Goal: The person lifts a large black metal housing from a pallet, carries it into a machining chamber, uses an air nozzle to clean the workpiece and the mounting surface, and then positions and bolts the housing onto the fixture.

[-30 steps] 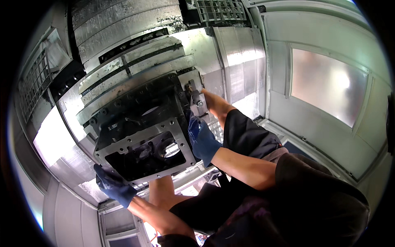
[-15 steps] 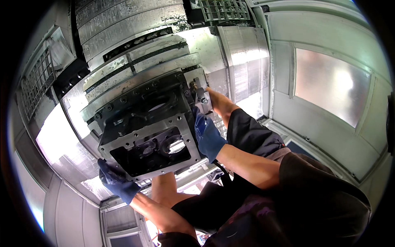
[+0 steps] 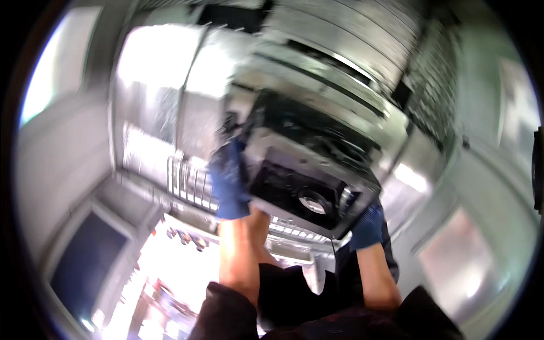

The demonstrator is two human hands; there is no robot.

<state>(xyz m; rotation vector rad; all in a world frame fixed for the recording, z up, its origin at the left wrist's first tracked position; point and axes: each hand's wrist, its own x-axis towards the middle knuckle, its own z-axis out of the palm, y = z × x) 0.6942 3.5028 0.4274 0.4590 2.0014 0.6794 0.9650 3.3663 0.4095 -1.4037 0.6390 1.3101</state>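
Observation:
A dark, box-shaped metal housing (image 3: 283, 152) with a bare machined front flange and a large rectangular opening stands tilted before me in the head view. Round bores show inside the opening. In a blue work glove, my left hand (image 3: 229, 178) is closed on the housing's left side. At its lower right corner, my right hand (image 3: 369, 228), gloved alike, grips the edge. Motion blur smears the fingers, and the housing hides some of them. Just above my left hand, a small dark fitting (image 3: 229, 124) sits beside the housing.
Behind the housing lies a stepped metal bed (image 3: 334, 93) inside a machine enclosure. Bright sheet-metal covers (image 3: 153, 73) slope away on the left. Pale walls with a window (image 3: 462, 252) stand on the right. A slatted grating (image 3: 192, 181) runs below the left cover.
My view has swung round, so the housing now leans the other way and appears farther right. My left hand has gone from its lower corner to its left side; my right hand is now lower.

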